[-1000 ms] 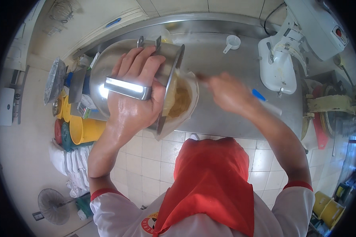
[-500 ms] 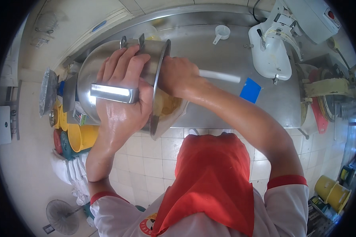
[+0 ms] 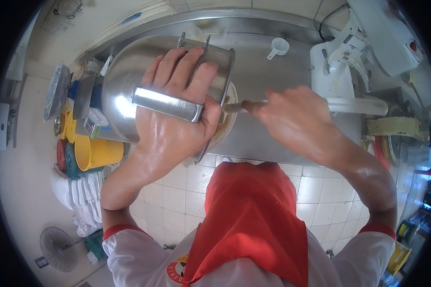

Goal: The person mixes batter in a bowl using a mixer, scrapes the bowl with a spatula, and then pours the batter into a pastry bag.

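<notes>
My left hand [image 3: 170, 115] is closed on a large steel mixing bowl [image 3: 119, 83], passed beneath its handle [image 3: 167, 103], holding the bowl tipped on its side. Beside and partly behind its mouth is a pale lined container [image 3: 229, 126] with yellowish contents, largely hidden. My right hand [image 3: 297, 115], just right of the mouth, is closed around a long spatula [image 3: 359, 105]; its pale handle sticks out to the right, and its narrow end reaches into the opening.
On the steel counter [image 3: 273, 76] stand a white measuring cup [image 3: 280, 47] at the back and a white stand mixer [image 3: 378, 38] at right. Left are stacked trays [image 3: 84, 95], a yellow bucket [image 3: 98, 153] and folded white cloths [image 3: 74, 196]. A fan [image 3: 58, 248] stands lower left.
My right hand went into the bowl's mouth half a second ago and has now drawn back rightward with the spatula. The bowl and left hand have shifted slightly up and right in view.
</notes>
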Available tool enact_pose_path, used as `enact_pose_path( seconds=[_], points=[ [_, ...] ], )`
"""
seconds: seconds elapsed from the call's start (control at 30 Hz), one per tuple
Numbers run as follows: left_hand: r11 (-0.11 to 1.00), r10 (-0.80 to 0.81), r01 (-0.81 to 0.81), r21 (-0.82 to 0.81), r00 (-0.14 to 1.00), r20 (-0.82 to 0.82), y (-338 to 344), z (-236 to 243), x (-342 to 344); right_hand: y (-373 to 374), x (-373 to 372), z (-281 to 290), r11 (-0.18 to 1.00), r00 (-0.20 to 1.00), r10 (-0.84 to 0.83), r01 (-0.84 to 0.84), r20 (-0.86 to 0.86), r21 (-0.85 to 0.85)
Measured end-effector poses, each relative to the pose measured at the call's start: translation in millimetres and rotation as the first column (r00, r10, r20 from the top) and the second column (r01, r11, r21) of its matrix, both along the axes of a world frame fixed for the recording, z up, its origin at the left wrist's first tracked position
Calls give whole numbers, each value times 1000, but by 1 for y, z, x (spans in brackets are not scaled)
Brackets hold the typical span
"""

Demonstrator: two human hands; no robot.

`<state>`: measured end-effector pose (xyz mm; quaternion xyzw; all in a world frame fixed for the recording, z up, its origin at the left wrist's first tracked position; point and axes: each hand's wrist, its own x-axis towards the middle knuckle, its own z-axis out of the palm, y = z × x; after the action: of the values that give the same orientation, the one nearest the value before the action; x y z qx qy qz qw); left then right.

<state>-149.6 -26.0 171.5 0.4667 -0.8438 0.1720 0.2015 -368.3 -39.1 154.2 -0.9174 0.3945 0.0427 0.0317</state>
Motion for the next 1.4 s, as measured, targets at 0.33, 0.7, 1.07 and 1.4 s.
enact_pose_path(
  seconds=[0.33,0.7,1.07,1.4],
  points=[
    [1000,2,-2,-23,1000,-7,-3,-1,-4,7,10,0,988,946,149,-157,-286,-4],
    [999,37,-38,-7,998,-48,1,-1,-2,13,-20,84,959,903,243,-279,-354,-54],
    [1000,7,-7,-25,1000,-27,-2,0,0,-18,-16,11,985,999,34,-26,40,-168],
    [997,-11,13,-76,1000,21,-3,-2,-2,-32,-5,-111,958,958,-207,157,199,241]
  ],
)
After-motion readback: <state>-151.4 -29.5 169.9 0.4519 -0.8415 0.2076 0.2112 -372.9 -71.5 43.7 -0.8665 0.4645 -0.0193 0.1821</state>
